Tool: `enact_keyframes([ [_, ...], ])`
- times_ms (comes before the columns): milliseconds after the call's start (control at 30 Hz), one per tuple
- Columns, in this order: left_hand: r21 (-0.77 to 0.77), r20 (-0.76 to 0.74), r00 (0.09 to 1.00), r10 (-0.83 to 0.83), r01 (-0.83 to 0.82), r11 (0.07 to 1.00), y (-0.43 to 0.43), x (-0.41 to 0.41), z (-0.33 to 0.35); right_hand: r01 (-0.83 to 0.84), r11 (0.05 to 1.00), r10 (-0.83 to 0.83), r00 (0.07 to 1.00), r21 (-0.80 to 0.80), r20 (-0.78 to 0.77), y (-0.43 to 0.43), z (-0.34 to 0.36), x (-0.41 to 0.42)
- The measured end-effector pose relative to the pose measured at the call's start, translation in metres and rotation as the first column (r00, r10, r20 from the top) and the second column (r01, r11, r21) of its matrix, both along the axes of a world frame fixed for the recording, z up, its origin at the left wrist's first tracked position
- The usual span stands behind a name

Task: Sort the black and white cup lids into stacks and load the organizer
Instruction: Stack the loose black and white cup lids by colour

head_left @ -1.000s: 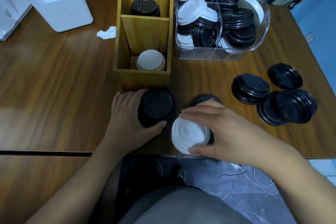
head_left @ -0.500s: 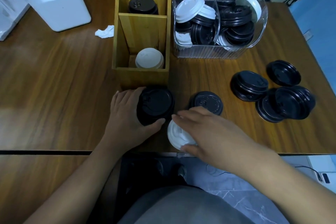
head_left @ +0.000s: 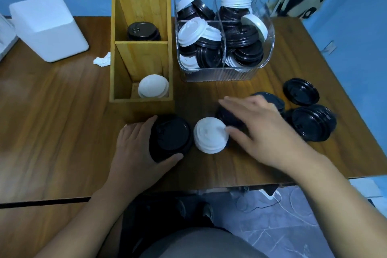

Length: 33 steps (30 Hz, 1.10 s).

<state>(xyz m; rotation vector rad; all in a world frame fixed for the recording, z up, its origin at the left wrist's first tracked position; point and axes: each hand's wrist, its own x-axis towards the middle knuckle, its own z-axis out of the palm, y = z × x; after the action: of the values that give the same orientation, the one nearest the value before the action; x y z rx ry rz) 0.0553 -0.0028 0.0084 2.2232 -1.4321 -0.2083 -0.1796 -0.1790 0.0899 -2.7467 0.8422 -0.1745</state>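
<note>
Over the feed, my left hand point(head_left: 136, 148) curls round a stack of black lids point(head_left: 170, 136) on the wooden table point(head_left: 52, 121), thumb at its near edge; my right hand point(head_left: 266, 132) holds nothing, fingers straight and spread, thumb tip against a white lid stack point(head_left: 210, 135) just beside the black one. Behind stands the wooden organizer point(head_left: 142, 103), white lids point(head_left: 153, 86) in its front compartment, dark lids point(head_left: 143, 31) in the middle one. A clear bin point(head_left: 226, 74) of mixed lids sits to its right, loose black lids point(head_left: 312, 121) lying beyond my right hand

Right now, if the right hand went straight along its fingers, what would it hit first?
Likely the wooden organizer, at its right wall: the right hand points its fingers up-left across the table toward it. Depth unclear.
</note>
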Motion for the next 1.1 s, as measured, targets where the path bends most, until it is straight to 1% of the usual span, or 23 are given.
enact_keyframes([
  [33, 0.001, 0.009, 1.0, -0.004, 0.004, 1.0, -0.002, -0.005, 0.0, 0.063, 0.998, -0.063, 0.997, 0.002, 0.049, -0.016, 0.003, -0.013],
  [67, 0.0, 0.013, 1.0, -0.007, 0.007, 1.0, -0.003, -0.01, -0.001, 0.135, 0.991, -0.135, 0.989, 0.002, 0.057, -0.035, 0.005, -0.025],
  [100, -0.003, 0.012, 1.0, -0.008, 0.008, 1.0, -0.004, -0.014, -0.001, 0.207, 0.978, -0.207, 0.978, 0.01, 0.029, -0.054, 0.007, -0.035],
  [167, -0.009, 0.008, 1.0, -0.005, 0.005, 1.0, -0.006, -0.02, -0.002, 0.311, 0.948, -0.303, 0.948, 0.073, -0.098, -0.086, 0.007, -0.045],
  [233, -0.004, -0.004, 1.0, 0.015, -0.015, 1.0, -0.008, -0.024, -0.001, 0.336, 0.926, -0.29, 0.925, 0.172, -0.244, -0.105, 0.002, -0.047],
  [267, 0.001, -0.016, 0.999, 0.028, -0.028, 1.0, -0.009, -0.025, 0.0, 0.333, 0.917, -0.267, 0.921, 0.218, -0.283, -0.111, -0.001, -0.046],
  [300, 0.005, -0.024, 0.999, 0.039, -0.038, 0.999, -0.011, -0.026, 0.002, 0.319, 0.917, -0.247, 0.927, 0.242, -0.283, -0.115, -0.003, -0.046],
  [367, 0.002, -0.033, 0.998, 0.045, -0.045, 0.999, -0.014, -0.029, 0.003, 0.278, 0.933, -0.235, 0.951, 0.227, -0.199, -0.118, -0.004, -0.049],
  [467, 0.01, -0.039, 0.998, 0.048, -0.047, 0.999, -0.015, -0.028, 0.003, 0.206, 0.968, -0.203, 0.978, 0.14, -0.04, -0.105, 0.006, -0.057],
  [500, 0.015, -0.039, 0.998, 0.05, -0.049, 0.999, -0.015, -0.027, 0.002, 0.148, 0.978, -0.151, 0.988, 0.148, 0.01, -0.095, 0.009, -0.06],
  [567, 0.015, -0.034, 0.998, 0.048, -0.047, 0.999, -0.015, -0.026, 0.001, -0.01, 0.976, -0.004, 0.998, 0.22, 0.065, -0.064, 0.008, -0.069],
  [633, 0.006, -0.031, 0.998, 0.045, -0.045, 0.999, -0.015, -0.027, 0.001, -0.094, 0.961, 0.087, 0.995, 0.261, 0.039, -0.031, -0.008, -0.08],
  [667, 0.004, -0.028, 0.999, 0.046, -0.046, 0.999, -0.015, -0.027, 0.0, -0.087, 0.969, 0.088, 0.996, 0.23, 0.006, -0.017, -0.02, -0.086],
  [700, 0.006, -0.024, 0.999, 0.046, -0.046, 0.999, -0.015, -0.027, 0.0, -0.053, 0.985, 0.059, 0.998, 0.165, -0.029, -0.005, -0.032, -0.091],
  [767, 0.01, -0.018, 0.999, 0.045, -0.045, 0.999, -0.016, -0.028, -0.001, 0.088, 0.996, -0.085, 0.992, 0.029, -0.089, 0.011, -0.052, -0.093],
  [833, 0.008, -0.015, 0.999, 0.044, -0.044, 0.999, -0.016, -0.028, -0.002, 0.226, 0.972, -0.232, 0.965, -0.063, -0.119, 0.019, -0.061, -0.086],
  [900, 0.007, -0.01, 0.999, 0.035, -0.035, 0.999, -0.016, -0.028, -0.001, 0.298, 0.95, -0.307, 0.946, -0.095, -0.103, 0.022, -0.061, -0.079],
  [967, 0.0, -0.009, 1.0, 0.026, -0.026, 1.0, -0.016, -0.029, -0.001, 0.288, 0.957, -0.289, 0.957, -0.045, -0.029, 0.019, -0.055, -0.083],
  [1033, -0.007, -0.01, 1.0, 0.024, -0.024, 1.0, -0.016, -0.03, 0.0, 0.164, 0.983, -0.167, 0.985, 0.082, 0.037, 0.01, -0.048, -0.094],
  [1100, -0.007, -0.011, 1.0, 0.025, -0.025, 1.0, -0.017, -0.03, 0.002, 0.007, 0.967, -0.01, 1.0, 0.254, 0.012, -0.004, -0.041, -0.103],
])
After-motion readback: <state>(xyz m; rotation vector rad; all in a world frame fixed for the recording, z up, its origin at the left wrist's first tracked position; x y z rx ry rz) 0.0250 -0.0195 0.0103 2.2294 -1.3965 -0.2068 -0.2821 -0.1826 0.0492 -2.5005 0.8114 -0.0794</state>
